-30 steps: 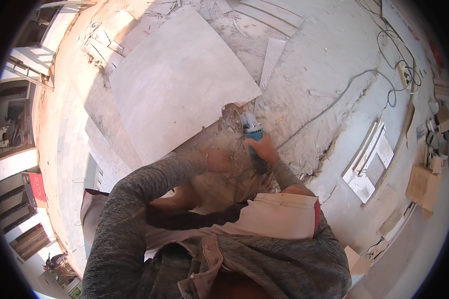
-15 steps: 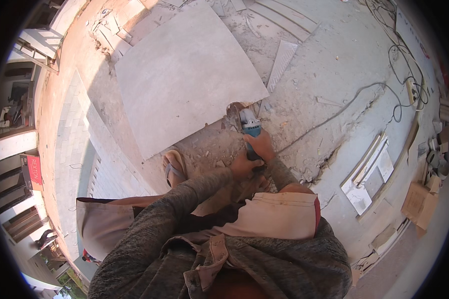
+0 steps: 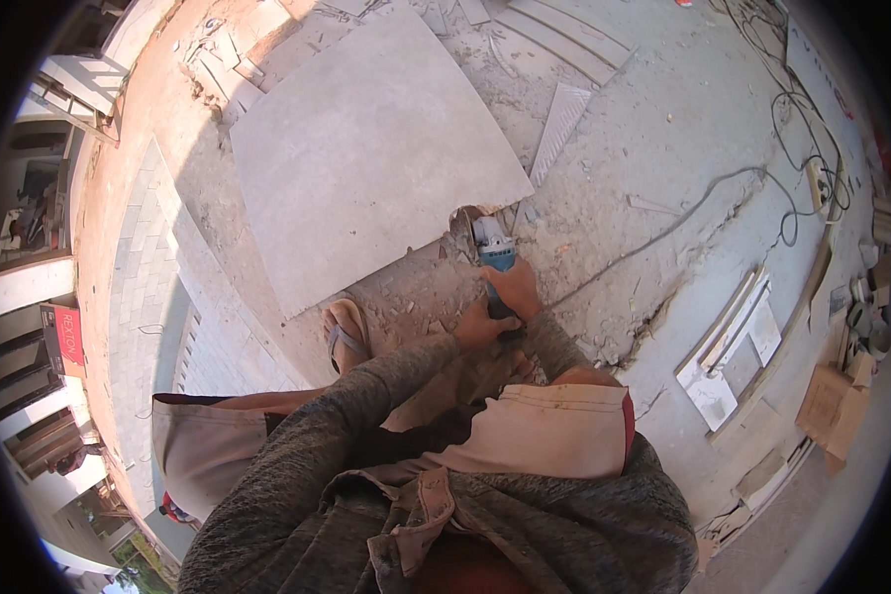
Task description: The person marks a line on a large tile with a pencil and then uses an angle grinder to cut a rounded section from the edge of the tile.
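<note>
Both my hands are closed around a teal angle grinder (image 3: 496, 255). My right hand (image 3: 516, 287) wraps its body just behind the grey head. Lower down, my left hand (image 3: 479, 327) grips the rear end of the tool. The grinder's head and guard sit at the near edge of a large pale grey tile (image 3: 371, 158), close to its right corner. A rough, curved notch shows in the tile edge there. The disc itself is blurred and partly hidden. My sandalled foot (image 3: 346, 335) stands close to the tile's near edge.
A power cable (image 3: 653, 238) runs from the grinder toward tangled cords at the right. Tile offcuts (image 3: 560, 129) and rubble lie around the big tile. Right of me lies a white tile piece with a cutout (image 3: 738, 356), near a cardboard box (image 3: 835, 404). Stacked tiles (image 3: 203, 297) stand at the left.
The grinder and both hands have shifted very slightly left. The large tile stays in place. At the far left edge, a dark figure in the background has moved.
</note>
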Motion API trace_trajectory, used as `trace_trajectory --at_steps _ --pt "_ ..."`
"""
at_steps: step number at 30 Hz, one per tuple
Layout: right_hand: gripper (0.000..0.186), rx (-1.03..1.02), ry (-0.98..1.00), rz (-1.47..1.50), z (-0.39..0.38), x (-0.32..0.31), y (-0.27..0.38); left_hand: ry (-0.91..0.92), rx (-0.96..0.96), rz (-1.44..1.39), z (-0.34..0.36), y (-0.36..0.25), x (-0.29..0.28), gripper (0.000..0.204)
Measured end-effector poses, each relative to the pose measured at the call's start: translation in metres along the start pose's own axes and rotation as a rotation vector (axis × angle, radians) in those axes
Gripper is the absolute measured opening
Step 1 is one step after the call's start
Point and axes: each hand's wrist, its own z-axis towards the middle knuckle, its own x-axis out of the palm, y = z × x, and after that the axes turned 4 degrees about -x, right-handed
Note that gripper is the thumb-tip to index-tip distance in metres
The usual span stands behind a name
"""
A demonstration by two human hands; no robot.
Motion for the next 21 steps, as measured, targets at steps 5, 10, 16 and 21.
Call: trace_trajectory --at_steps 5,10,16,21 --pt "0.041 0.025 0.006 0.016 -0.001 0.004 0.0 -0.006 0.005 -0.05 0.005 0.016 0.0 0.067" --pt "0.041 0.029 -0.008 0.0 -0.001 0.009 0.0 -0.01 0.002 -0.011 0.012 0.028 -0.003 0.071" --pt "0.042 0.061 -0.022 0.025 -0.003 0.011 0.004 -0.027 -0.006 0.067 0.007 0.022 -0.008 0.072" --pt "0.047 0.091 -0.023 -0.025 -0.002 0.015 0.007 -0.056 -0.004 0.05 0.003 0.02 -0.009 0.069"
